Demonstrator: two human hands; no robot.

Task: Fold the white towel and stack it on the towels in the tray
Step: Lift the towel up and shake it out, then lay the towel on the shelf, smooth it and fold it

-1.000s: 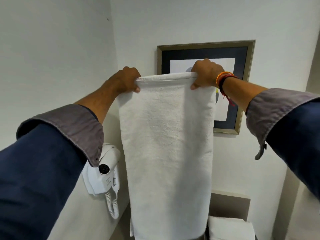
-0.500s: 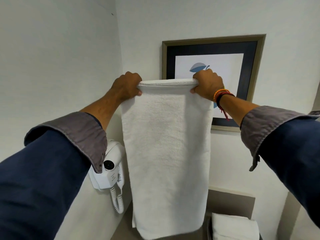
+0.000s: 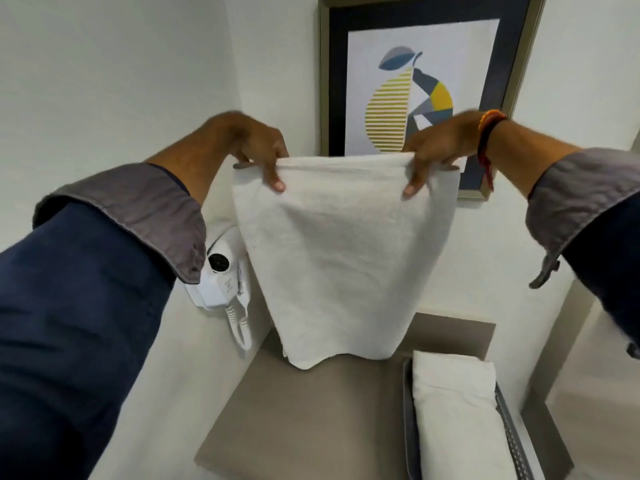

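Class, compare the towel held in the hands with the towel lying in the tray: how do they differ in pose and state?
The held towel hangs upright in the air, gripped at its top edge by the left hand and right hand; the tray towel lies flat. The held towel is spread wide; the tray towel is folded into a compact block inside the tray. Both are white.

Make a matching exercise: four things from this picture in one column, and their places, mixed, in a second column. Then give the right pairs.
Things
1. towel
2. folded towels
3. hair dryer
4. picture

Places
A. on the left wall
B. in the tray
C. framed, on the back wall
D. hanging from the left hand and right hand

Pairs: 1-D, 2-B, 3-A, 4-C
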